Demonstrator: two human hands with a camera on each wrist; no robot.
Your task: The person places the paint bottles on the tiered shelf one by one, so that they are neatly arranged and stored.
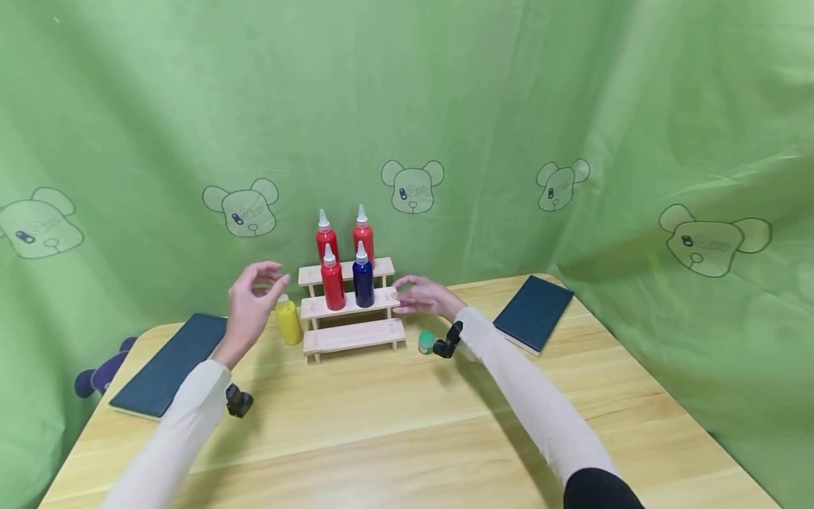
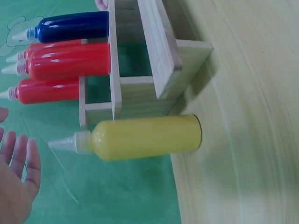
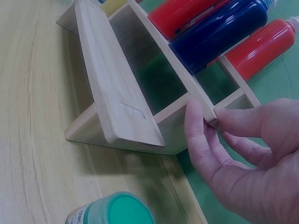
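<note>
A three-tier wooden rack (image 1: pixel 353 336) stands near the table's far edge. On its middle tier are a red bottle (image 1: pixel 333 286) and a dark blue bottle (image 1: pixel 364 283); two more red-toned bottles (image 1: pixel 326 240) stand on the top tier, and the lowest tier is bare. My right hand (image 3: pixel 252 158) pinches the right end of the middle tier between thumb and fingers. Left of the rack, a yellow bottle (image 2: pixel 147 138) with a pointed cap stands upright on the table. My left hand (image 1: pixel 249 304) hovers beside its cap, fingers loosely bent, holding nothing.
A small green-lidded jar (image 1: pixel 427 342) sits right of the rack, below my right wrist. Dark notebooks lie at the left (image 1: pixel 174 364) and right (image 1: pixel 534 313) of the wooden table (image 1: pixel 356 438). Behind hangs a green curtain (image 1: pixel 483 127); a purple object (image 1: pixel 108 371) shows past the left edge.
</note>
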